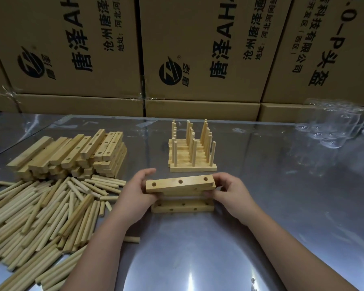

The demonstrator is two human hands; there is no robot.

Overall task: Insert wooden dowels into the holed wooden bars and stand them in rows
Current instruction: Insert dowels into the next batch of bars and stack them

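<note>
Between my two hands is a small bundle of holed wooden bars (180,184), lifted a little above the table. My left hand (135,192) grips its left end and my right hand (229,191) grips its right end. The top bar shows three round holes. Under the bundle, more holed bars (183,206) lie flat on the table. Behind them stand several finished bars with upright dowels (190,152), set in rows. A stack of empty bars (76,154) is at the left, with a large heap of loose dowels (40,217) in front of it.
The work surface is a shiny metal table (271,206). Cardboard boxes (198,49) form a wall along its far edge. Clear plastic packaging (332,122) lies at the far right. One stray dowel (131,239) lies by my left forearm.
</note>
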